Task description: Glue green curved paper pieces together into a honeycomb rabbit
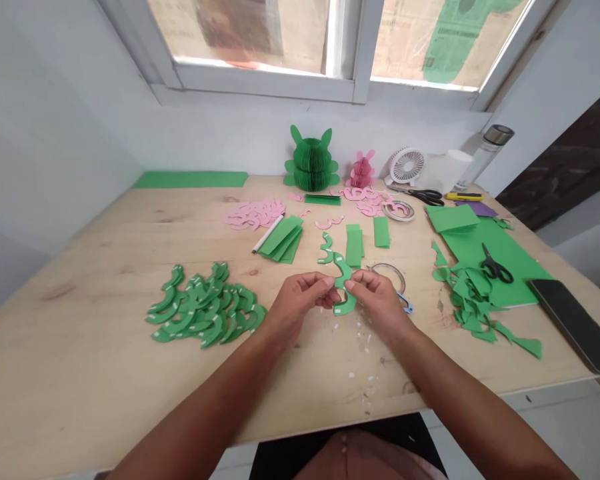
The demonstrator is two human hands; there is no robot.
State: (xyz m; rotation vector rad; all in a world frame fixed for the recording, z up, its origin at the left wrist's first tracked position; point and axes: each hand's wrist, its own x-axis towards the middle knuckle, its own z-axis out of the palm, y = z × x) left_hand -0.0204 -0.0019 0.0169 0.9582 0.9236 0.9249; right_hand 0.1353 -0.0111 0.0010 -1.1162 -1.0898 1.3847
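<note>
Between my two hands is a wavy green paper cutout with small white patches on it. My left hand pinches its left edge with thumb and fingers. On the opposite edge, my right hand has its thumb and fingers closed on the same cutout. Just beyond lies another, smaller wavy green piece. A heap of similar green cutouts with white patches sits left of my left hand. Partly behind my right hand are a roll of tape and a light blue tool, its kind hard to make out.
Green scraps, black scissors and a phone lie at the right. Pink cutouts and folded green paper are farther back. A green honeycomb paper figure, a pink one and a small fan stand by the wall.
</note>
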